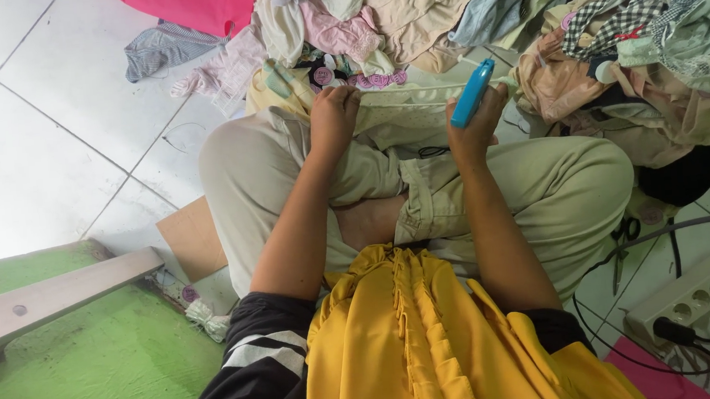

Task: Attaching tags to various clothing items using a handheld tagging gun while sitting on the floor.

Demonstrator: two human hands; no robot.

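Observation:
I sit cross-legged on the floor in beige trousers and a yellow top. My left hand [333,115] is closed in a fist on the edge of a pale yellow-cream garment [403,113] stretched across my knees. My right hand [474,124] grips the other end of that edge and also holds a small blue tool [473,92] pointing up and away from me. The garment's edge runs taut between both hands. What kind of tool it is cannot be told.
A big heap of mixed clothes [441,7] lies beyond my knees and to the right. White floor tiles [45,122] are at the left, a green surface with a wooden slat [50,295] lower left. A white power strip [700,290] with cables and scissors [624,242] lie at the right.

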